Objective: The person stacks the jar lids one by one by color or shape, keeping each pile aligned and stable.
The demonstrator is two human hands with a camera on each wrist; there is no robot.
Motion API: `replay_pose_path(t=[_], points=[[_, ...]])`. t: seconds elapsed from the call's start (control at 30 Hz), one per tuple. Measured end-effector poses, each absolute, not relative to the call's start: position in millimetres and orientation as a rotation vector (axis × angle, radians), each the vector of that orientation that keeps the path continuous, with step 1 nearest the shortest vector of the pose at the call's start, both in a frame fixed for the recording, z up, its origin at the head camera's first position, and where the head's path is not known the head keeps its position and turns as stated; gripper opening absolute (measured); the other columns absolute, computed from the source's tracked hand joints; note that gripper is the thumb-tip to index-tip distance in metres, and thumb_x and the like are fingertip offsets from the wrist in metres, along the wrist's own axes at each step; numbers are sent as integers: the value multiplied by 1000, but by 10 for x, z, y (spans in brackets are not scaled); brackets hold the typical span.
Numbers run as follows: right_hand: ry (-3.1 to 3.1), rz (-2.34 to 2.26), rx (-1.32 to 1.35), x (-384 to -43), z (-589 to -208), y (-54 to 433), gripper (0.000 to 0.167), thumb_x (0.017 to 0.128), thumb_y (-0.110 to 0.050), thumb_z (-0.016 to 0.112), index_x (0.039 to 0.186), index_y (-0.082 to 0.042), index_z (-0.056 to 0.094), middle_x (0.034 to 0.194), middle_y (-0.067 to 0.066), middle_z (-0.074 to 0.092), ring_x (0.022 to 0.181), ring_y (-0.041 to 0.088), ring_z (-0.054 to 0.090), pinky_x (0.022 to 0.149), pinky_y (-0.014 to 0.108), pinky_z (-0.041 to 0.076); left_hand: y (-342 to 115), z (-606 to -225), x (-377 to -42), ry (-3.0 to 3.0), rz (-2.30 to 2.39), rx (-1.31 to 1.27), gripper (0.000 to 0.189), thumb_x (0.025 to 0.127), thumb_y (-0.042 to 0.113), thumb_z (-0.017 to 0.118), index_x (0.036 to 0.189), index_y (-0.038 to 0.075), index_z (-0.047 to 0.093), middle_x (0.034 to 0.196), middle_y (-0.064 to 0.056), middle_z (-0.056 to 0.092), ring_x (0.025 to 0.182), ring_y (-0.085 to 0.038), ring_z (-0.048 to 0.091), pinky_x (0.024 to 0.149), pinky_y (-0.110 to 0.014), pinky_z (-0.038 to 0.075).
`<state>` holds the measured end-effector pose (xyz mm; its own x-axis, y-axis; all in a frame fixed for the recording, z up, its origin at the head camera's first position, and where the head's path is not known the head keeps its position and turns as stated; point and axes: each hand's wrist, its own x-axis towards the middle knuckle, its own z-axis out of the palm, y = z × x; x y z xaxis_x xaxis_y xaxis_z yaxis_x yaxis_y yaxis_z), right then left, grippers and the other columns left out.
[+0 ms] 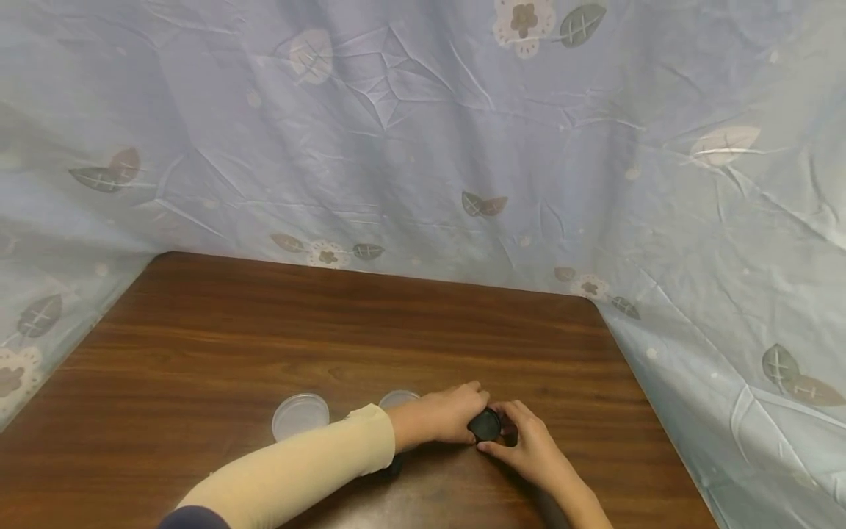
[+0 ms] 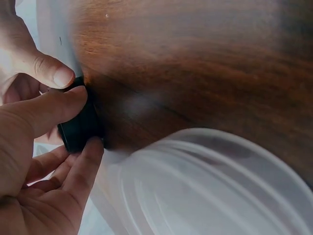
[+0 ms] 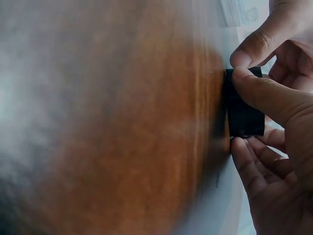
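Observation:
A small round black container (image 1: 485, 425) stands on the brown table, right of the middle. My left hand (image 1: 441, 415) grips its left side, thumb and fingers on opposite sides in the left wrist view. From the right, my right hand (image 1: 532, 444) pinches the same container between thumb and fingers. Seen from the side, the black container (image 3: 246, 110) is a short cylinder close to the tabletop. Whether it has a separate lid cannot be made out.
A clear round plastic dish (image 1: 300, 416) lies left of my forearm, and a second clear dish (image 1: 399, 398) is partly hidden behind my left wrist. A dark object (image 1: 393, 467) shows under the cream sleeve (image 1: 297, 470). Patterned cloth (image 1: 396, 147) surrounds the table (image 1: 330, 330).

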<state>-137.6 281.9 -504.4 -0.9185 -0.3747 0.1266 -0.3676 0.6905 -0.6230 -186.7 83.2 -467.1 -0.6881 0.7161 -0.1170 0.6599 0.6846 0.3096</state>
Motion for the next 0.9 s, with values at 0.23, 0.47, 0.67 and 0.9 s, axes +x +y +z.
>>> replay_pose_path(t=[0.23,0.47,0.67,0.9], points=[[2877,-1035,-606,-1392,-5048,2828,58,83,-27,89,127,1,64,116,9,66,101,25,71,87,18,60,847,-4692,-1874,2669,382,1089,50,85,28,89,126,13,66,119,-2,65,102,-9,67,84,-21,57],[2876,-1032,-596,-1389,-5057,2840,61,83,-26,90,130,2,62,116,10,65,102,25,71,87,20,62,854,-4727,-1894,2657,380,1083,54,85,29,89,130,12,64,123,-2,66,110,-13,66,89,-23,57],[2817,-1079,-599,-1385,-5044,2872,69,86,-32,87,137,4,57,120,12,61,110,32,69,94,29,62,829,-4729,-1911,2648,383,1075,59,83,30,91,131,12,62,124,-2,64,114,-14,63,91,-23,57],[2832,-1035,-563,-1401,-4962,2894,72,95,-38,77,147,4,49,134,17,59,125,36,62,104,50,58,623,-4510,-1981,2628,431,1035,77,86,47,85,145,7,54,138,-7,58,130,-23,59,103,-32,58]])
